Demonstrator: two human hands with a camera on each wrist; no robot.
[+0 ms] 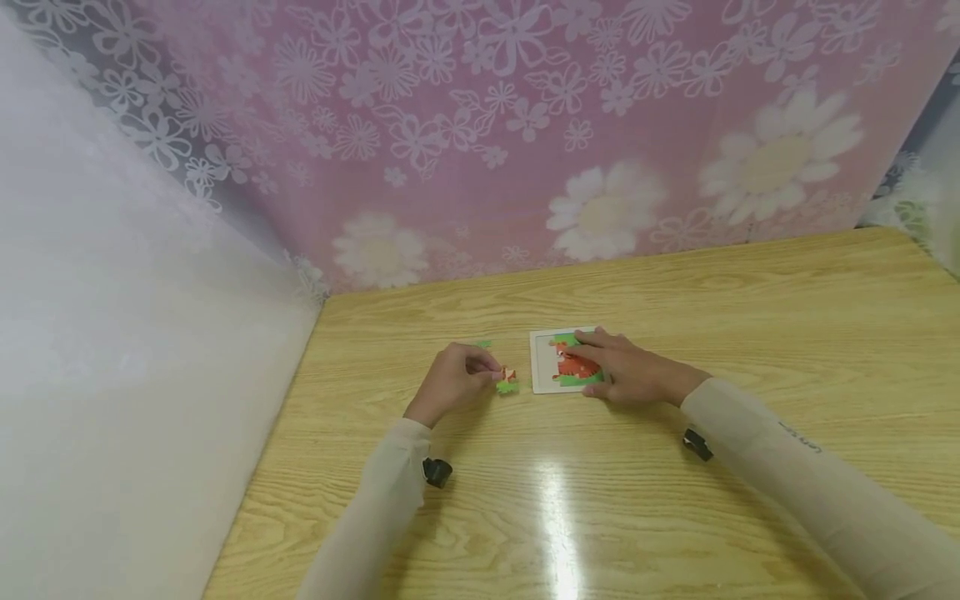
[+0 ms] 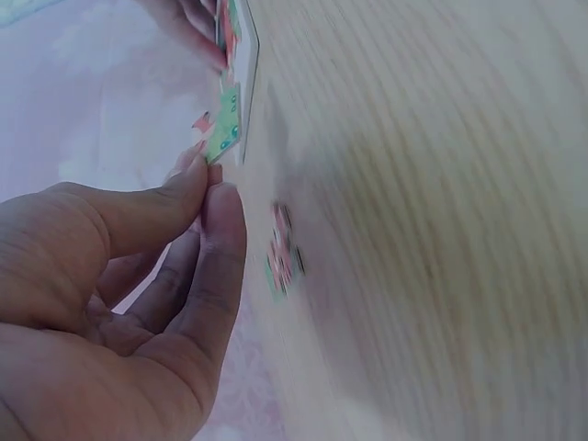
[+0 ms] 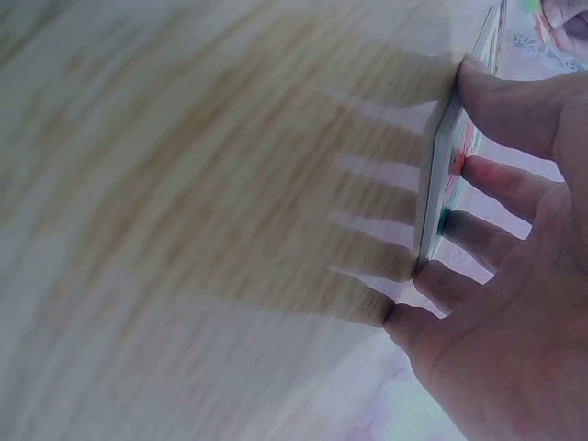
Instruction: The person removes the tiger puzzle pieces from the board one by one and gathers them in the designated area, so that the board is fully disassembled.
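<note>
Between the thumb and index finger of my left hand is a small jigsaw piece, green with red and cream; the left wrist view shows the same piece at the fingertips. It is held just left of a white-framed puzzle board. My right hand lies over the board's right side, its fingers spread and extended. Its thumb touches the near edge while other fingertips rest on the picture and frame. Joined pieces form a red figure on green in the board, partly hidden by that hand.
Another loose puzzle piece lies on the wooden table, beyond the left hand in the head view. A pink flowered cloth hangs along the table's far edge. A white surface borders the left side.
</note>
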